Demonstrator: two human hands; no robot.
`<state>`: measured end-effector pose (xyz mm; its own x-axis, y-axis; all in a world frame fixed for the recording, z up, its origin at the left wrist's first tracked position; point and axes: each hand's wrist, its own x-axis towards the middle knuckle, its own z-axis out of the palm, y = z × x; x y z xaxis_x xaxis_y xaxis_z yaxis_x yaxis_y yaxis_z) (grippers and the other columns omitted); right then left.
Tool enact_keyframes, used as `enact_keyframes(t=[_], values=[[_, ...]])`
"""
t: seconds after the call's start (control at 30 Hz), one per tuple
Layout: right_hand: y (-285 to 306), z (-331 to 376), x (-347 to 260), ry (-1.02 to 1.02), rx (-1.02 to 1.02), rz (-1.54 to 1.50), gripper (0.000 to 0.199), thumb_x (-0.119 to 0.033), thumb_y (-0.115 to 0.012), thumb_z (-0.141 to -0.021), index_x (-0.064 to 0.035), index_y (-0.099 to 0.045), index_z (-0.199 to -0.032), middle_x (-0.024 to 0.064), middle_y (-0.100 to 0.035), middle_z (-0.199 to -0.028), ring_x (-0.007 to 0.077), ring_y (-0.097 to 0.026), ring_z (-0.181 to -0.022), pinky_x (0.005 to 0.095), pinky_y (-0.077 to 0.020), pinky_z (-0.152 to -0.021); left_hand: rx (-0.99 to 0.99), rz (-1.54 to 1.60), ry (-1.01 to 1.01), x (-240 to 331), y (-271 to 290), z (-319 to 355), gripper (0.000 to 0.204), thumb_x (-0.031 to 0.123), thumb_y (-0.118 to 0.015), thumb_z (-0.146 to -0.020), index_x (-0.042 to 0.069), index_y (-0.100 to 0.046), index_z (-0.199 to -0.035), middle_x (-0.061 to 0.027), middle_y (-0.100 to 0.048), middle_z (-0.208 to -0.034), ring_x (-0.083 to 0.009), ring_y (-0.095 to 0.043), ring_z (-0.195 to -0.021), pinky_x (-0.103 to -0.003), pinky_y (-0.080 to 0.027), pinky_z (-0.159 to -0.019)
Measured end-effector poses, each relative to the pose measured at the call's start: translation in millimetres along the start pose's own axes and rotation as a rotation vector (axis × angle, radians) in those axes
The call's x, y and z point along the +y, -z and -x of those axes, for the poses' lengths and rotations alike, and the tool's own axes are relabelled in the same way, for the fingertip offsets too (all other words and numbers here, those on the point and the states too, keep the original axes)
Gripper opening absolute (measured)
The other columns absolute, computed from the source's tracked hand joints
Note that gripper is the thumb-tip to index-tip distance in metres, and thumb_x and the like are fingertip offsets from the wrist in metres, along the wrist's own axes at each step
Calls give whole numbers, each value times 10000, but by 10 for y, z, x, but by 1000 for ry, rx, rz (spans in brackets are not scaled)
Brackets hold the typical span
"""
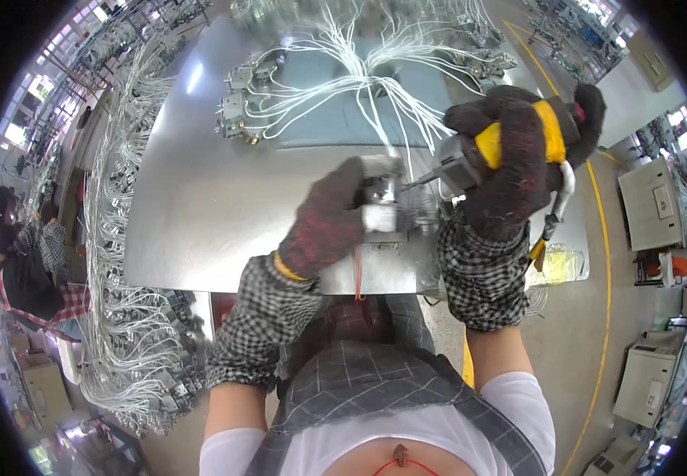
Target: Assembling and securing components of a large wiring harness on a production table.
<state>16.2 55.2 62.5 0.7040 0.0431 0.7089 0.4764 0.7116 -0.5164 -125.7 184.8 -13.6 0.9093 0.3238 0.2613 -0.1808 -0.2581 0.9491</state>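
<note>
In a dark red and black glove, my left hand [329, 213] closes on a small silvery metal part [381, 193] near the front edge of the metal table [200, 214]. My gloved right hand [514, 151] wraps round a yellow and black power screwdriver [462, 164]. Its thin bit points left at the metal part; blur hides whether the tip touches. White wires [375, 119] run from the part up to a large bundle on a grey-blue mat [319, 127]. A small metal fixture [423, 214] stands just right of the part.
Metal units with white leads [236, 107] lie at the table's back left. Many wired units hang along a rack [113, 238] on the left, where another person [30, 270] sits. A clear yellowish tray [561, 266] lies at the right corner. Cream cabinets [657, 202] stand beyond.
</note>
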Motion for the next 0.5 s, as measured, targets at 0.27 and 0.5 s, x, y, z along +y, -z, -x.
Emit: enact_keyframes(t=[0.27,0.5], values=[[0,78,-36,-74,21,-44,715,-28,-715,-936,-144,-356,-1543,162,-705,-967,239,-708,-782,449,-647,-691,-110,5,164,75,331,2,460,92,-758,-931,-13,-627,-1359,-116,-742,-1166,-192,-732,-998,-359,-608,-874],[-54,191,-44,-115,-73,74,784,-33,-724,-946,-170,-283,-1580,158,-677,-1082,247,-725,-822,443,-658,-725,-105,-710,-93,226,97,-78,578,393,-825,-842,102,-656,-1312,-132,-735,-1168,-367,-726,-1045,-475,-574,-881]])
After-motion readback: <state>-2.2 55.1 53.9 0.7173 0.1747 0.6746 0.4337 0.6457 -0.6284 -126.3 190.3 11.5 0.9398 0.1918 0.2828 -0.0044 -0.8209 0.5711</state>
